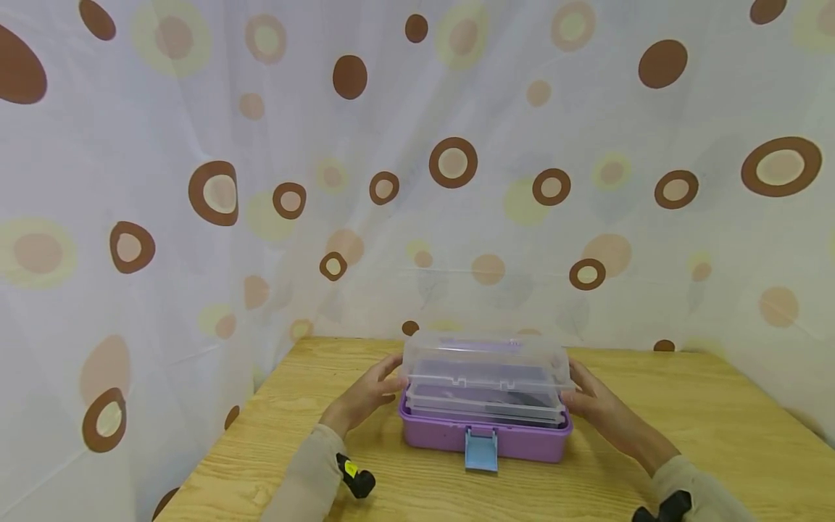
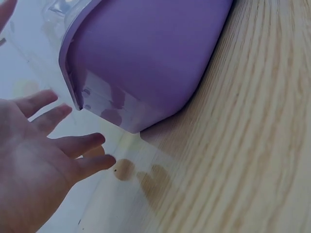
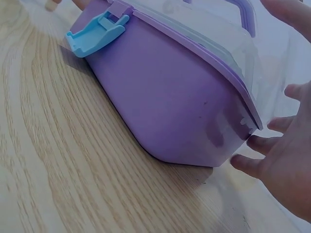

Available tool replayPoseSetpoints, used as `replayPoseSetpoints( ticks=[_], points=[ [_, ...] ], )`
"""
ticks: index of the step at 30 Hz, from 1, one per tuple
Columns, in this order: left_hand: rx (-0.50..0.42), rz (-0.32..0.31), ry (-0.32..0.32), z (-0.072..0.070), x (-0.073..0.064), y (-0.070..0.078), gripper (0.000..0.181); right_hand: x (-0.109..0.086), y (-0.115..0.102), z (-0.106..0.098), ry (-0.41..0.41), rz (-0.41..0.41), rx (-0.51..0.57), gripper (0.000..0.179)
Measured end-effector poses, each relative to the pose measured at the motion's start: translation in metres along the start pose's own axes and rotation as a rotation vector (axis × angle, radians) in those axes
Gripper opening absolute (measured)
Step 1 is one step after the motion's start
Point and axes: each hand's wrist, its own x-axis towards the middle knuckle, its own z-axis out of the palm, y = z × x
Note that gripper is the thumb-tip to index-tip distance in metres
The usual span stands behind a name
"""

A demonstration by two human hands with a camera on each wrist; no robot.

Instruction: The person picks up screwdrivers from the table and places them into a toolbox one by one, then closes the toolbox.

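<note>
A purple storage box [image 1: 483, 440] stands on the wooden table, its light-blue latch [image 1: 481, 451] hanging down at the front. Its clear lid [image 1: 485, 359] is tilted up, and translucent trays [image 1: 485, 406] show beneath it. My left hand [image 1: 365, 395] is at the lid's left end, thumb toward the lid; in the left wrist view its fingers [image 2: 77, 143] are spread beside the purple end wall. My right hand [image 1: 596, 402] is at the lid's right end, its fingers [image 3: 265, 144] spread too. Whether either hand touches the lid is hard to tell. A purple handle [image 3: 247, 17] shows on the lid.
The wooden table [image 1: 665, 406] reaches back to a white curtain [image 1: 496, 217] with brown and yellow circles, which also hangs along the left side. Black wrist devices [image 1: 355, 476] are strapped over both sleeves.
</note>
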Motion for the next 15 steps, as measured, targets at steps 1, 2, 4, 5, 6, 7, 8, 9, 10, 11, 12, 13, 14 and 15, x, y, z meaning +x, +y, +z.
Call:
replayPoseSetpoints(
  ticks=[1, 2, 4, 5, 6, 7, 8, 9, 10, 11, 12, 13, 14, 15],
  points=[
    [-0.022, 0.002, -0.012, -0.0006, 0.0, -0.0003, 0.085, -0.0006, -0.0006, -0.0006, -0.006, 0.013, -0.001, 0.078],
    [-0.044, 0.007, -0.025, -0.001, -0.0001, -0.0002, 0.086, -0.0011, -0.0013, -0.0012, -0.012, 0.021, -0.005, 0.081],
    [-0.09, 0.012, -0.049, -0.0024, 0.0008, -0.0019, 0.087, -0.002, -0.0023, -0.0025, -0.032, 0.036, -0.002, 0.085],
    [-0.113, 0.014, -0.059, -0.003, 0.0011, -0.0025, 0.088, -0.0026, -0.0027, -0.0031, -0.043, 0.043, -0.005, 0.087],
    [-0.131, 0.014, -0.068, -0.0036, 0.0015, -0.0035, 0.088, -0.0033, -0.0029, -0.0036, -0.054, 0.051, -0.006, 0.089],
    [-0.146, 0.012, -0.075, -0.0041, 0.0018, -0.0046, 0.088, -0.0037, -0.003, -0.004, -0.062, 0.058, -0.008, 0.09],
    [-0.158, 0.01, -0.081, -0.0047, 0.002, -0.0059, 0.088, -0.0041, -0.0028, -0.0044, -0.069, 0.066, -0.009, 0.091],
    [-0.167, 0.01, -0.085, -0.0049, 0.0019, -0.0067, 0.088, -0.0042, -0.0022, -0.0048, -0.079, 0.07, -0.003, 0.092],
    [-0.177, 0.008, -0.088, -0.0051, 0.0016, -0.0074, 0.089, -0.0042, -0.0014, -0.0051, -0.091, 0.071, 0.007, 0.092],
    [-0.189, 0.005, -0.09, -0.0052, 0.0013, -0.0082, 0.089, -0.0042, -0.0008, -0.0053, -0.102, 0.073, 0.02, 0.092],
    [-0.197, 0.005, -0.094, -0.0052, 0.0005, -0.0086, 0.088, -0.0041, 0.0004, -0.0055, -0.114, 0.07, 0.034, 0.091],
    [-0.21, 0.004, -0.096, -0.005, -0.0001, -0.0091, 0.088, -0.004, 0.0011, -0.0054, -0.124, 0.068, 0.047, 0.091],
    [-0.222, 0.003, -0.101, -0.0049, -0.0007, -0.0097, 0.088, -0.0038, 0.0019, -0.0052, -0.135, 0.067, 0.061, 0.091],
    [-0.238, 0.002, -0.106, -0.0046, -0.0013, -0.01, 0.088, -0.0037, 0.0027, -0.0052, -0.146, 0.063, 0.074, 0.091]
  ],
)
